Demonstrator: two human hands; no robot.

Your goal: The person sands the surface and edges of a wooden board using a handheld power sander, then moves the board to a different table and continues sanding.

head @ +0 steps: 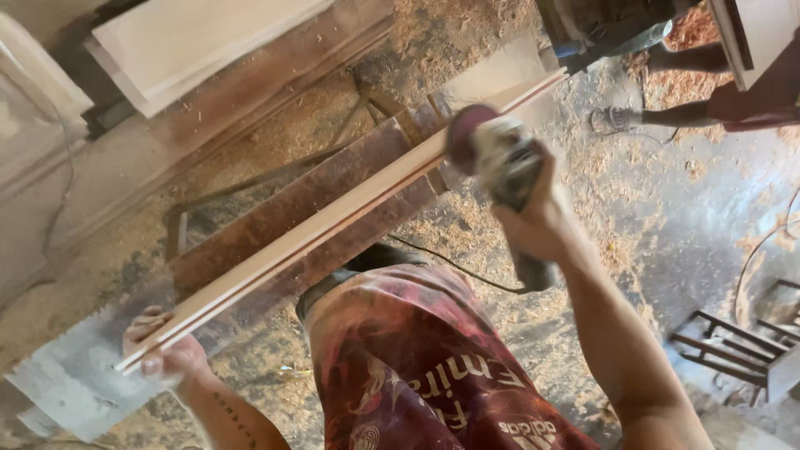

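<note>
Left hand: the left hand (162, 354) is curled shut around the near end of the long wooden strip (333, 221), with the fingers on top.
Right hand: the right hand (537, 221) is closed tight on the body of a power sander (500, 162). Its round reddish disc (465, 137) touches the strip's edge.
Strip: it is long and thin. It runs from the left hand up and away past the right hand, slanting toward the top right. It lies along a brown plank (325, 196) that goes the same way.
Cord: a black cord (454, 267) hangs just under the right hand.
Edges and room: the strip's far end sticks out beyond the sander. Past the right hand is open floor (667, 225) with sawdust. Another person's foot (617, 119) stands well beyond the sander. A metal frame (742, 337) sits low on the right-hand side.
</note>
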